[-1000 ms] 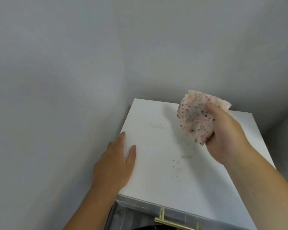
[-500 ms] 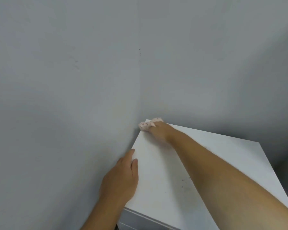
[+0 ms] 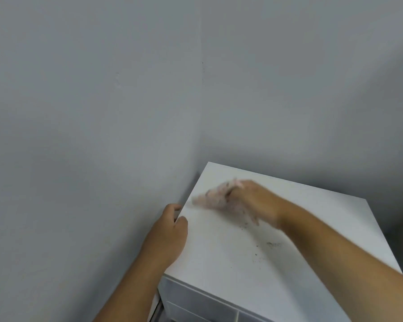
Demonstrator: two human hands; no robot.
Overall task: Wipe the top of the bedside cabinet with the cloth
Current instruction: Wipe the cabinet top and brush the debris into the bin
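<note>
- The white bedside cabinet (image 3: 230,263) stands in a corner of grey walls (image 3: 91,112).
- A blurred cloth (image 3: 215,198) lies on its top.
- Dark specks (image 3: 273,244) dot the top.

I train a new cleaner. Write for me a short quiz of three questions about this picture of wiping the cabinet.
1. True or false: the right hand presses the cloth on the cabinet top.
2. The left hand is: A) in the air, B) on the cabinet's left edge, C) on the wall.
3. What lies on the top nearer than the cloth?

Key: 1 true. 2 B. 3 Dark specks, not yet wiped.
</note>
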